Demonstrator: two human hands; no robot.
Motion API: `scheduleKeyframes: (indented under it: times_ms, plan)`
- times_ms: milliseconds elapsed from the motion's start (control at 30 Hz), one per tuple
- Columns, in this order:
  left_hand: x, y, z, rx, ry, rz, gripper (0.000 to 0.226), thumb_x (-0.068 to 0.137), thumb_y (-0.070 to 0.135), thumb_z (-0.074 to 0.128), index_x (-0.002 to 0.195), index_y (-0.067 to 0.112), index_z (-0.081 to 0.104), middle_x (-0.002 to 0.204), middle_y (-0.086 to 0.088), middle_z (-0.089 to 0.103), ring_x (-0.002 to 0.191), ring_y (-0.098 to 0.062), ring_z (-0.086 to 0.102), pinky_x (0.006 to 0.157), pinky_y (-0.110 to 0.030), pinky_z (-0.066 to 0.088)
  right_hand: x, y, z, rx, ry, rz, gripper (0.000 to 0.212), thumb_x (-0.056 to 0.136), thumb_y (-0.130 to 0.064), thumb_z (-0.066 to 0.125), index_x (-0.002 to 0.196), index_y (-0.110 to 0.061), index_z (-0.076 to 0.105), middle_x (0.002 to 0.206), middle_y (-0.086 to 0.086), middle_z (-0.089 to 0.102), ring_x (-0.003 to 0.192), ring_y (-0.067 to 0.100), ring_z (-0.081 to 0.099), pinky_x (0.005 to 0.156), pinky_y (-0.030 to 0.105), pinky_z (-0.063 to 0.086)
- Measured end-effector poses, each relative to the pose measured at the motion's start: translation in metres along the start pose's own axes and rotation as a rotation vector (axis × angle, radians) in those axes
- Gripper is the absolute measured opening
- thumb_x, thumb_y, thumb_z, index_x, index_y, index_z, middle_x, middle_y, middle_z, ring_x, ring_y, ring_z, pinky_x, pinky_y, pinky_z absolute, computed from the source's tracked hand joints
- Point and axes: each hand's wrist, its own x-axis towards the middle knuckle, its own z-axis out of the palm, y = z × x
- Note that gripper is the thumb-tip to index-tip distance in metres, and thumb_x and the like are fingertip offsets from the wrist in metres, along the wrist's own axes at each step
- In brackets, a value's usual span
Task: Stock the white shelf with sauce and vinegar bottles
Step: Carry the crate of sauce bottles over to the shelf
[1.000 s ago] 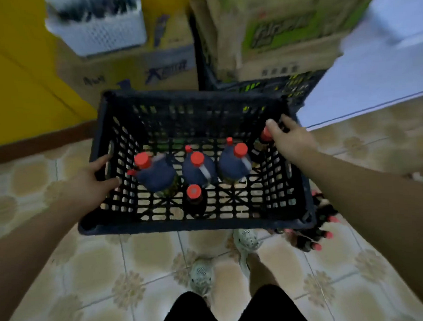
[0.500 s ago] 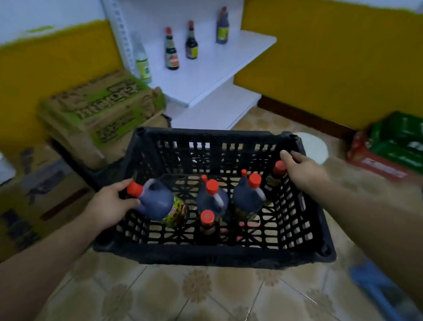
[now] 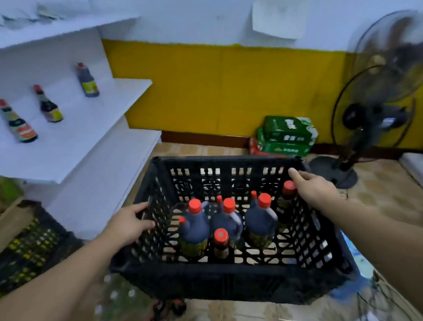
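Note:
I carry a black plastic crate [image 3: 225,278] in front of me. My left hand [image 3: 127,226] grips its left wall and my right hand [image 3: 312,188] grips its right rim. Inside stand several dark red-capped bottles: three large jugs [image 3: 195,230], a small bottle [image 3: 221,242] in front, and a slim one [image 3: 286,200] by my right hand. The white shelf [image 3: 66,142] is to the left, with three bottles [image 3: 49,105] standing on its middle board.
A standing fan [image 3: 371,119] is at the right by the yellow wall. Green drink cartons [image 3: 287,137] are stacked against the wall behind the crate. Another black crate [image 3: 27,248] and cardboard boxes sit at the lower left. The floor is tiled.
I have turned right with the crate: the shelf slid from upper centre to the left, and the fan and green cartons came into view. Both hands keep their grip.

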Motion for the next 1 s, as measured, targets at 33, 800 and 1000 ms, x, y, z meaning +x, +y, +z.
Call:
scheduleKeyframes:
  times_ms: [33,800,1000]
  plan:
    - [0.022,0.012,0.004,-0.007,-0.016,0.034,0.063,0.078,0.016,0.076,0.136,0.022,0.052,0.127,-0.011,0.061,0.069,-0.012,0.057,0.062,-0.015,0.043,0.011,0.004,-0.003,0.010,0.014,0.036,0.074,0.091,-0.074,0.025,0.147,-0.029,0.041,0.149,0.010,0.043,0.133,0.035,0.041,0.104,0.039,0.035]
    - [0.348,0.191,0.008,0.026,-0.069,0.012,0.064,0.081,0.020,0.073,0.139,0.027,0.047,0.138,-0.011,0.052,0.118,-0.027,0.054,0.097,-0.033,0.042,0.348,-0.094,-0.047,0.082,0.063,0.066,0.069,0.089,-0.075,0.027,0.141,-0.035,0.048,0.142,0.010,0.052,0.129,0.035,0.046,0.099,0.039,0.039]
    - [0.439,0.203,-0.017,0.010,-0.034,-0.026,0.064,0.080,0.021,0.074,0.138,0.025,0.049,0.142,-0.009,0.049,0.126,-0.026,0.048,0.104,-0.035,0.038,0.445,-0.169,-0.042,0.050,0.035,0.008,0.067,0.092,-0.072,0.026,0.143,-0.033,0.046,0.141,0.014,0.051,0.127,0.036,0.046,0.095,0.039,0.039]
